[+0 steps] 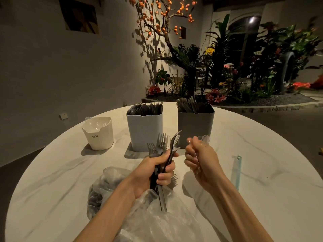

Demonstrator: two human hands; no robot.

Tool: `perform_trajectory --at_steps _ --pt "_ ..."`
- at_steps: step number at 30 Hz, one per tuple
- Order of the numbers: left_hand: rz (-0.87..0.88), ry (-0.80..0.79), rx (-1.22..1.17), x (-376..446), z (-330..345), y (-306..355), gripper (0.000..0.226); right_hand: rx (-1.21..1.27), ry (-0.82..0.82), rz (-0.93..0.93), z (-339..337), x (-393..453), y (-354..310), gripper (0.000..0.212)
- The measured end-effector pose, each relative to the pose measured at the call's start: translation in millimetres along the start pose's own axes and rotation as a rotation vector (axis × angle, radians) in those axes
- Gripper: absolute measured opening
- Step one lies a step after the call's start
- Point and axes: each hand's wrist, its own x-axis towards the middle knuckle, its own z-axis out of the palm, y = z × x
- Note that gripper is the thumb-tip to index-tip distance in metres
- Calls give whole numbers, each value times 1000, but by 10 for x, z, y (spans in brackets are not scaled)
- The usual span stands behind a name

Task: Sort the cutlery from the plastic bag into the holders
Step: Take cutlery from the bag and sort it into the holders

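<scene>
Two raised hands: left hand (153, 172) fisted round a cutlery bundle (161, 151) (tines up), right hand (201, 158) curled round clear spoons (204, 139).

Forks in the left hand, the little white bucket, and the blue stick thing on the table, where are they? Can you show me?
forks (158, 145): head view, on the prongs above the fist.
white bucket (99, 135): head view, front wall.
blue stick (238, 172): head view, mid-length.

Single head-worn view, facing forward and down, close over round table (244, 154), garden beyond
</scene>
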Motion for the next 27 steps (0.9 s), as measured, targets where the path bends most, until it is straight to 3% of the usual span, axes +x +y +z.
perform_trajectory --at_steps 4,6,9,13,15,19,21,24,27 --pt "-20 -3 -1 0 -7 -2 26 -279 -53 -13 22 -32 25 47" --pt "-31 -12 2 3 -9 0 27 -355 -69 -53 36 -49 52 42" --pt "-41 -27 81 -13 6 -9 37 -246 73 -151 28 -26 63 29" --pt "-4 27 69 -1 -6 -21 31 -18 241 -186 -89 42 -50 39" --pt "25 86 78 22 -18 -29 26 22 209 -143 -108 68 -62 38" --pt "79 175 129 70 -10 -64 23 24 -3 -68 35 2 21 29" --pt "83 208 152 80 -1 -72 22 -104 -46 -114 53 -20 70 28" --pt "91 283 211 79 -4 -72 24 -540 21 -316 31 11 110 20" --pt "116 295 230 70 21 -78 24 -659 -44 -446 32 13 142 15"
